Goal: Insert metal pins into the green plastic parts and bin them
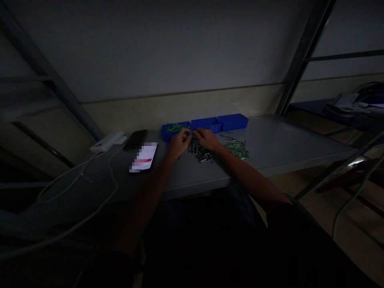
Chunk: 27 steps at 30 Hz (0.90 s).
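My left hand [179,143] and my right hand [207,140] meet above the grey table, fingertips pinched together. A tiny dark piece seems to sit between them; it is too small and dim to name. Under my right hand lies a pile of small dark and silver metal-looking pieces [204,157]. Right of that, a heap of green pieces with silvery ends [238,150] spreads out. Just behind my hands stand a blue bin [167,136] holding green pieces, a second blue bin [214,127] and a third blue bin [235,124], side by side.
On the left lie a lit phone [146,157], a dark phone [136,140] and a white power strip [109,141]. A pale cable [112,176] crosses the table's left end. Metal posts rise at both sides, and a wall [186,52] stands behind the table [288,140].
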Motion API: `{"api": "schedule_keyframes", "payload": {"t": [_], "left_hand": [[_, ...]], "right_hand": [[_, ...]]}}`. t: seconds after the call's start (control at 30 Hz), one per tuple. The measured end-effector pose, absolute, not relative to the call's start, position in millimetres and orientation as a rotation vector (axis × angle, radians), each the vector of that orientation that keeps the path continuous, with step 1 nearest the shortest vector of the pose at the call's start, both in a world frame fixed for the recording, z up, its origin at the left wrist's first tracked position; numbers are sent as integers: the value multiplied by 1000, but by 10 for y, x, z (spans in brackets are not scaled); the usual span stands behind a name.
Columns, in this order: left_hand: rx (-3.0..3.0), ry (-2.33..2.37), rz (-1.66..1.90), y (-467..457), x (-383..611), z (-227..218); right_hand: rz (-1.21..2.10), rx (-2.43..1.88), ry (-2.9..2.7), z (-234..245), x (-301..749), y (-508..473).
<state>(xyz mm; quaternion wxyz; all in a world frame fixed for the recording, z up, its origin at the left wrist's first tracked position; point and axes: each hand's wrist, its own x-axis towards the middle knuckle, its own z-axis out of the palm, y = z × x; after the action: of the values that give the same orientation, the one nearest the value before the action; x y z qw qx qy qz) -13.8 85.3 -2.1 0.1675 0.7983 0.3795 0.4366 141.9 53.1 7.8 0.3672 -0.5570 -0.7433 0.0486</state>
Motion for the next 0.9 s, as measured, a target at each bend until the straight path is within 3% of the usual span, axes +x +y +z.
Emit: {"api": "schedule_keyframes", "payload": {"t": [0.4, 0.7, 0.9], "left_hand": [[2220, 1101, 1263, 880, -147, -20], [2151, 1224, 1246, 837, -158, 40], [2174, 1067, 1254, 814, -128, 21]], "right_hand": [[64, -1329, -1958, 94, 1430, 462], [-45, -1526, -1830, 125, 1401, 454], [-12, -1561, -1794, 118, 1403, 494]]}}
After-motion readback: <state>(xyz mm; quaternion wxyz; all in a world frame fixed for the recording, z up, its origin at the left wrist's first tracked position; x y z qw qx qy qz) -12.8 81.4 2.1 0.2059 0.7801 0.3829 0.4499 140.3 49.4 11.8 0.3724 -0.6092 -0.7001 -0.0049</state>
